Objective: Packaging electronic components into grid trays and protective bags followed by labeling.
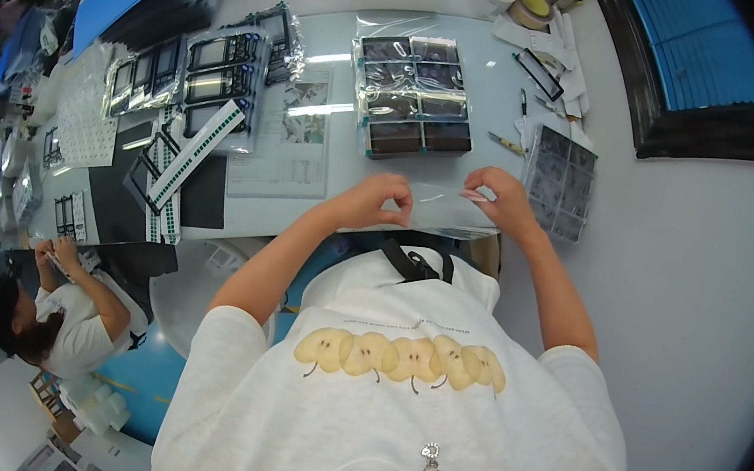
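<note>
My left hand (376,201) is at the table's near edge, its fingers curled toward the thumb. Whatever lies between its fingertips is too thin or hidden to name. Across from it, my right hand (504,205) is closed in a pinch, with a small pale bit at the fingertips that I cannot identify. Clear, shiny plastic (440,207) shows on the table between the two hands. Just beyond them sits a stack of dark rectangular panels (419,135) in clear wrap, laid out in two columns. Beside my right hand lies a grey compartmented tray (559,184) under clear plastic.
A yellow utility knife (507,144) and a black frame (539,74) lie beyond my right hand. Tape rolls (531,8) stand farther back. At left are bagged black frames (220,75) and green-dotted white strips (198,157). A co-worker (71,311) works at the far left.
</note>
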Tool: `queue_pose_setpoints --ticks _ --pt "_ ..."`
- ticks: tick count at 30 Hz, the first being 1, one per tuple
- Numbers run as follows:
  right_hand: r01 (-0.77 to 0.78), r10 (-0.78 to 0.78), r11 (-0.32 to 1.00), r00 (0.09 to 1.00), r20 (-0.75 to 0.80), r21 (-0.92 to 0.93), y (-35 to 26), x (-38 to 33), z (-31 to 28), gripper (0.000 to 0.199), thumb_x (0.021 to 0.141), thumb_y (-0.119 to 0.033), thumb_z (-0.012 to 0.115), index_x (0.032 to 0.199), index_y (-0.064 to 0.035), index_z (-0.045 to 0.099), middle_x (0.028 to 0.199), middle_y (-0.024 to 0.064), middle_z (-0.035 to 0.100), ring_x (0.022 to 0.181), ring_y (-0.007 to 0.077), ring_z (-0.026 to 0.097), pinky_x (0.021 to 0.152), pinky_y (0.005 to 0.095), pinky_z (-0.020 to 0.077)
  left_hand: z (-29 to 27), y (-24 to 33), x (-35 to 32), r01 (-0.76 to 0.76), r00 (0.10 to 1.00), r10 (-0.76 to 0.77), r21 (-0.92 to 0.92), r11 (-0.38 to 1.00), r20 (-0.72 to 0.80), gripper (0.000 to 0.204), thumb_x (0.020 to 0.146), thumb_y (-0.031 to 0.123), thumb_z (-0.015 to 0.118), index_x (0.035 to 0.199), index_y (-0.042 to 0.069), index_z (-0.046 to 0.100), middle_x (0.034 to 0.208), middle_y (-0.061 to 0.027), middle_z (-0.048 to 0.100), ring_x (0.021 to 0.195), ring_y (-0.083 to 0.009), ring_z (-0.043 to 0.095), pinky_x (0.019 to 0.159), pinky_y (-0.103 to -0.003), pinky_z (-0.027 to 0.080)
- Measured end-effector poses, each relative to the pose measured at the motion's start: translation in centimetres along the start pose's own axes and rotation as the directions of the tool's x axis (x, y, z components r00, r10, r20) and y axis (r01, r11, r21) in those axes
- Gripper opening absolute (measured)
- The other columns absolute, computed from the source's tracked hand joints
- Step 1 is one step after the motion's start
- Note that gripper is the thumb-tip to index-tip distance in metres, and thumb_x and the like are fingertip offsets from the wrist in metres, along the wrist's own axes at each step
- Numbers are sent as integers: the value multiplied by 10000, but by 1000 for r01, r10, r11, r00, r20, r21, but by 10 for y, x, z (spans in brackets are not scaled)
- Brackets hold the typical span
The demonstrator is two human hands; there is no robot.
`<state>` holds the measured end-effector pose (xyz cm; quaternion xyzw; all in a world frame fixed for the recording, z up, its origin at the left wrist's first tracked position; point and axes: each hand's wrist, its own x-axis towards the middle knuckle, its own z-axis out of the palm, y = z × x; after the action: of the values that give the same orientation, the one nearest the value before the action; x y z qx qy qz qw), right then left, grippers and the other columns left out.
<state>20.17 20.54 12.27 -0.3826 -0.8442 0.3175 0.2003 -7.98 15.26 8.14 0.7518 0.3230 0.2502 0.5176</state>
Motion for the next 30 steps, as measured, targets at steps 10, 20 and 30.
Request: queue_pose_setpoints --ticks 10,20,30 --pt "58 -51 994 996 79 -95 -16 2 -5 170 724 -59 747 834 -53 617 866 67 630 818 247 602 743 332 481 -15 61 -27 5 934 206 585 811 -293 123 780 48 675 820 79 563 744 -64 580 752 -289 564 673 -375 450" --pt "128 -133 988 989 59 88 -14 27 -32 116 739 -95 746 850 -98 711 800 49 605 743 213 586 633 309 464 -41 68 -19 209 907 -3 444 871 -421 69 792 63 672 848 60 634 804 -83 588 765 -280 585 671 -364 465" --pt "-258 237 912 966 104 320 50 133 -35 131 790 -136 738 815 -20 683 734 27 662 649 79 572 613 241 468 -110 -8 45 363 741 -357 -108 925 -569 126 793 145 720 809 22 698 718 -51 657 629 -129 589 581 -274 463"
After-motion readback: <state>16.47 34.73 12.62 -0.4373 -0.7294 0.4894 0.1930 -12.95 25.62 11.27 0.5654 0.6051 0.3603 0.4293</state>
